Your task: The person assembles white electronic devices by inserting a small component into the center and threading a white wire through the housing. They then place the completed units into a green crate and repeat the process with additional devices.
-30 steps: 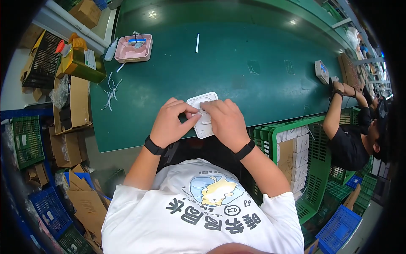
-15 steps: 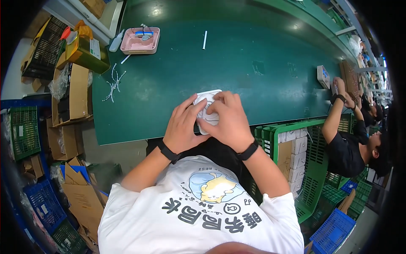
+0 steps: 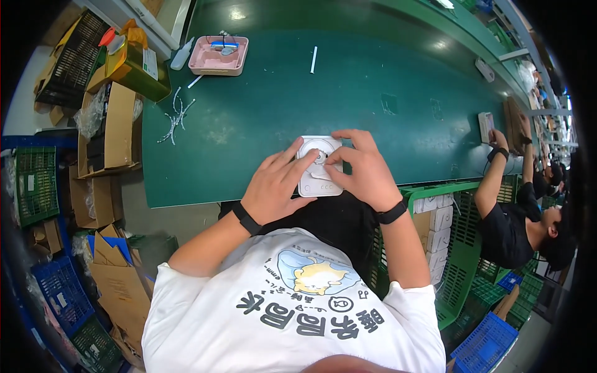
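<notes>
A white rectangular plastic casing point(image 3: 318, 189) with rounded corners, a round recess and a row of small round marks lies at the green table's near edge. Across its left side rests my left hand point(image 3: 268, 186), fingers stretched out and tips near the centre of the recess. My right hand point(image 3: 368, 177) is over the right side, thumb and forefinger pinched together near the middle; what lies between them, if anything, is too small to make out. Both wrists wear black bands. Fingers hide parts of the casing.
On the green table point(image 3: 249, 118) are a pink tray point(image 3: 214, 70) with small parts, a bottle point(image 3: 182, 55), white twisted ties point(image 3: 176, 118) and a white strip point(image 3: 313, 60). A green crate point(image 3: 463, 248) holding white packs stands at right, near a co-worker point(image 3: 513, 224). Cartons point(image 3: 118, 133) stand left.
My right hand has shifted right and its fingers have drawn back from the casing's middle, so more of the recess and the lower face shows. The casing appears slightly turned, now straighter.
</notes>
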Demonstrator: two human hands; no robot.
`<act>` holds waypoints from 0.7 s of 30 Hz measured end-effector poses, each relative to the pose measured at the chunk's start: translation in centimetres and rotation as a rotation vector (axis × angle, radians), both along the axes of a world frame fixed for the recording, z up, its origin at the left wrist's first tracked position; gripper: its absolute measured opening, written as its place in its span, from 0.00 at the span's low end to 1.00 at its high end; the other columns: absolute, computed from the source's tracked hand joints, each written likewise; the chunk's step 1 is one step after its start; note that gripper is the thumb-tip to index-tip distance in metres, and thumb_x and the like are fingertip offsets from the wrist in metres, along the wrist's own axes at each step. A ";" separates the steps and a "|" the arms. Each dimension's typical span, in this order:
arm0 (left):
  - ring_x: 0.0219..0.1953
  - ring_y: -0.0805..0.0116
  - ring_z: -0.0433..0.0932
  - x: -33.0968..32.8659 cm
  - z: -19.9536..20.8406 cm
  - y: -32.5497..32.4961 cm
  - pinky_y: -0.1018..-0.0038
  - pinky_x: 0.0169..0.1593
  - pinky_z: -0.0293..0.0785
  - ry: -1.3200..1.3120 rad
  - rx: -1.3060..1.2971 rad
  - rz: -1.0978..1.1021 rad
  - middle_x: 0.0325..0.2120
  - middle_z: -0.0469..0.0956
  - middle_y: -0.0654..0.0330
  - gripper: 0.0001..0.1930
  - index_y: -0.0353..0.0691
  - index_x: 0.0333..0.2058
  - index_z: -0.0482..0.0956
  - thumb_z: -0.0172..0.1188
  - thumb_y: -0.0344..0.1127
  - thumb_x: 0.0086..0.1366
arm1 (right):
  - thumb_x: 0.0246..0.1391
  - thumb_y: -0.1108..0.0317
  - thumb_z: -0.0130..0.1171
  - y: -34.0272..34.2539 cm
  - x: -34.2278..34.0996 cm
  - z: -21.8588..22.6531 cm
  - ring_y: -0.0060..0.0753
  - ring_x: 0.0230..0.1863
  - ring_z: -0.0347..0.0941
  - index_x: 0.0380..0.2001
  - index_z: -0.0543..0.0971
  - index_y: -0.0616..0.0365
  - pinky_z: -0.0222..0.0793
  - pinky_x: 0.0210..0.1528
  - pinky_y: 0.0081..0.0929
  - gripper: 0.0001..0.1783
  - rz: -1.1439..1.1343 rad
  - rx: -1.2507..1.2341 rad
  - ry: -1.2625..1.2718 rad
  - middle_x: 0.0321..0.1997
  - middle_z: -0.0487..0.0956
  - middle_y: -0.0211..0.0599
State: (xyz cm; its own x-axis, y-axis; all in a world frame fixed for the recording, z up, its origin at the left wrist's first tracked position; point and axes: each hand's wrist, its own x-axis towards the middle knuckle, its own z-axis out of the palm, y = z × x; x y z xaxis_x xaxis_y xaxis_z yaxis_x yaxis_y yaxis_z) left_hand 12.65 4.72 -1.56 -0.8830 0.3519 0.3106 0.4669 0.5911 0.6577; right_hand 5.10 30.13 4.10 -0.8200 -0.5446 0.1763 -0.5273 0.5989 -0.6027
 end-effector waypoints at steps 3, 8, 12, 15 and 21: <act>0.80 0.44 0.71 -0.4 1.0 -0.3 0.50 0.73 0.76 0.015 -0.063 -0.043 0.76 0.78 0.55 0.52 0.45 0.77 0.74 0.88 0.43 0.55 | 0.54 0.71 0.78 0.2 0.3 -0.7 0.52 0.65 0.83 0.36 0.90 0.56 0.81 0.66 0.43 0.07 -0.054 -0.066 -0.110 0.65 0.86 0.43; 0.81 0.46 0.71 -0.8 2.2 -0.2 0.50 0.71 0.79 0.062 -0.217 -0.079 0.74 0.80 0.56 0.45 0.45 0.71 0.81 0.88 0.44 0.55 | 0.53 0.70 0.78 -0.1 0.3 -2.2 0.51 0.61 0.87 0.34 0.88 0.56 0.85 0.62 0.42 0.08 -0.093 -0.124 -0.094 0.66 0.86 0.43; 0.82 0.47 0.70 -0.8 2.7 -0.1 0.52 0.70 0.80 0.067 -0.292 -0.079 0.73 0.80 0.57 0.43 0.45 0.69 0.84 0.88 0.45 0.54 | 0.52 0.70 0.78 0.0 -0.1 -2.6 0.51 0.61 0.87 0.34 0.87 0.56 0.85 0.60 0.41 0.08 -0.047 -0.132 -0.025 0.66 0.86 0.43; 0.81 0.46 0.71 -1.1 2.5 -0.1 0.52 0.70 0.81 0.054 -0.283 -0.089 0.72 0.81 0.58 0.43 0.45 0.69 0.84 0.88 0.45 0.54 | 0.52 0.70 0.78 0.4 0.0 -2.5 0.49 0.61 0.87 0.35 0.88 0.56 0.84 0.61 0.40 0.08 -0.050 -0.099 -0.081 0.67 0.86 0.43; 0.79 0.44 0.73 -0.8 2.3 0.5 0.49 0.71 0.80 0.040 -0.280 -0.074 0.70 0.82 0.58 0.42 0.49 0.69 0.85 0.88 0.46 0.54 | 0.53 0.70 0.79 0.9 -1.4 -3.8 0.45 0.62 0.87 0.36 0.89 0.55 0.83 0.62 0.37 0.08 -0.037 -0.249 -0.152 0.67 0.86 0.44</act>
State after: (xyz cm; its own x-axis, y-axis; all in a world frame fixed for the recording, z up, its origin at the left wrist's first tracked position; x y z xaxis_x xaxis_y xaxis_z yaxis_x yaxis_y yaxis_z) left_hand 11.81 5.17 0.79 -0.8407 0.4919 0.2265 0.5379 0.7103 0.4540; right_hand 3.65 31.01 0.28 -0.8659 -0.4689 0.1741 -0.4000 0.4403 -0.8038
